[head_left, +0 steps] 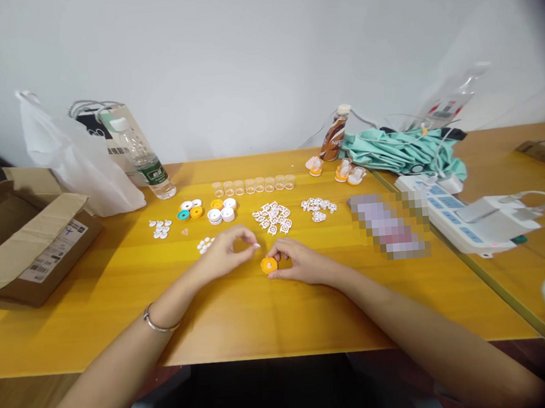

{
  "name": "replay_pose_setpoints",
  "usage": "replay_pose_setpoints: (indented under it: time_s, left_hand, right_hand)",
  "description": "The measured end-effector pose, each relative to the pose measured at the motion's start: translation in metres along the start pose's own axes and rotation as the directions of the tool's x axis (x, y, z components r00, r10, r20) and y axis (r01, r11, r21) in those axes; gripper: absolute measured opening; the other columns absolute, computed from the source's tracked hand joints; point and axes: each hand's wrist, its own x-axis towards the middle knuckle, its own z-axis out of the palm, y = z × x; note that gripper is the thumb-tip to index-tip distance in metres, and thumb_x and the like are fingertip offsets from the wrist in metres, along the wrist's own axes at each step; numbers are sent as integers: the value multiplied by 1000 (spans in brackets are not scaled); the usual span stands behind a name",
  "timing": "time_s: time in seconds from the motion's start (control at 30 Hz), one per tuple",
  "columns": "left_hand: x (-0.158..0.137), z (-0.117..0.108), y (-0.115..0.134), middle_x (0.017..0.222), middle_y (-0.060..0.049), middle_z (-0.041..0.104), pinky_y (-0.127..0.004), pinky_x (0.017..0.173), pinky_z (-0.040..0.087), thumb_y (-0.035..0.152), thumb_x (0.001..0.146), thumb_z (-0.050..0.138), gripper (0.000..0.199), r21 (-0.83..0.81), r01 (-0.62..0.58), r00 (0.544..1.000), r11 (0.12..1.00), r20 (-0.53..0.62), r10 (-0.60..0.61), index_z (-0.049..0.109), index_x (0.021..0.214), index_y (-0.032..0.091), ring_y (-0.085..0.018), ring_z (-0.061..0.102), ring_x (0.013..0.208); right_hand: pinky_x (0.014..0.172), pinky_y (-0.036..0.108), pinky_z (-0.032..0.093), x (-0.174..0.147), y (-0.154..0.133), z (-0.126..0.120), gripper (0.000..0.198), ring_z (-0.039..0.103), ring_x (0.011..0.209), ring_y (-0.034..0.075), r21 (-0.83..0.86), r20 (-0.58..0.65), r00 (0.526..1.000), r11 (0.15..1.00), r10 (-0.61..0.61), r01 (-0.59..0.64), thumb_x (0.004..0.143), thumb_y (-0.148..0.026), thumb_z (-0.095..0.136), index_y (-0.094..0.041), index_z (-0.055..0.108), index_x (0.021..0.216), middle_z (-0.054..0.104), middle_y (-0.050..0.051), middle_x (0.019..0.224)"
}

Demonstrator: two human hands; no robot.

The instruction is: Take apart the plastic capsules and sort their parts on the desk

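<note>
My right hand (300,261) grips an orange round plastic piece (268,266) by its edge, thumb below and fingers above; a small pale spot shows at its centre. Just to the left, my left hand (229,251) pinches a small white piece (257,246) between thumb and forefinger, apart from the orange one. Small white round pieces (204,244) lie beside the left hand. Beyond both hands are white openwork gear-like pieces (272,216), round white caps (227,214), an orange ring (196,212) and a teal ring (183,215).
Clear cups (251,186) stand in a row farther back. Left are a cardboard box (63,245), white plastic bag (80,162) and water bottle (151,169). Right are a brown drink bottle (334,136), green cloth (400,150), power strip (448,218) and a blurred flat object (387,226).
</note>
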Motion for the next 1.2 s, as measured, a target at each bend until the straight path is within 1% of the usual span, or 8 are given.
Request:
replay_pose_setpoints:
  time_s: [0.1,0.2,0.47,0.77,0.9,1.0,1.1,1.2]
  left_hand:
    - [4,-24,-17,78,-1,60,-24,67,43,28,78,54,13,59,120,985,991,-134,-111,56,79,16,-12,55,72]
    - [7,-42,-38,74,-1,60,-24,64,43,28,75,55,13,107,222,965,969,-170,-202,55,77,15,-12,55,68]
    - [6,-54,-67,76,-2,64,-25,65,45,27,73,51,15,162,275,960,948,10,-281,59,78,16,-14,59,71]
    - [6,-55,-69,75,-2,63,-24,64,45,28,73,52,16,146,277,956,950,60,-288,60,79,15,-13,58,68]
    - [5,-54,-62,76,-2,64,-25,65,45,25,75,52,13,170,232,962,958,107,-252,60,79,16,-13,58,68]
    - [4,-48,-48,81,-3,64,-27,69,45,23,77,52,12,233,154,982,960,67,-174,61,81,16,-15,58,73]
    - [2,-33,-26,87,-4,62,-28,75,43,23,82,50,14,279,-37,998,960,64,20,62,86,17,-15,57,81]
    - [-1,-12,-5,89,-4,62,-28,78,41,26,87,47,16,278,-241,964,930,179,197,61,92,18,-15,56,84]
  right_hand:
    - [72,28,41,-1,-2,-1,23,52,78,15,-7,8,1000,1000,19,-19,70,-30,69,-18,57,85,56,2,81]
    - [72,28,41,-1,-3,-1,23,52,78,15,-11,9,1000,1000,29,-28,70,-31,69,-18,57,84,57,2,81]
    - [73,29,41,0,2,0,24,52,80,16,-6,19,999,1000,27,-27,71,-32,68,-18,57,86,57,2,83]
    - [73,28,41,-1,-1,-1,23,53,79,15,-9,16,999,1000,29,-29,71,-30,68,-17,57,86,56,2,83]
    - [72,28,41,-1,-2,-1,23,52,79,15,-8,15,999,1000,29,-29,71,-30,68,-17,57,86,56,2,82]
    - [72,28,41,-1,-2,-1,23,52,78,15,-6,11,1000,1000,24,-24,70,-30,69,-17,57,86,56,2,82]
    - [72,27,41,-1,-1,-1,23,52,78,15,-1,5,1000,1000,13,-13,70,-29,69,-17,58,87,56,2,81]
    - [71,27,41,0,1,1,24,51,77,15,5,-2,1000,1000,-4,4,71,-30,69,-17,57,88,55,2,81]
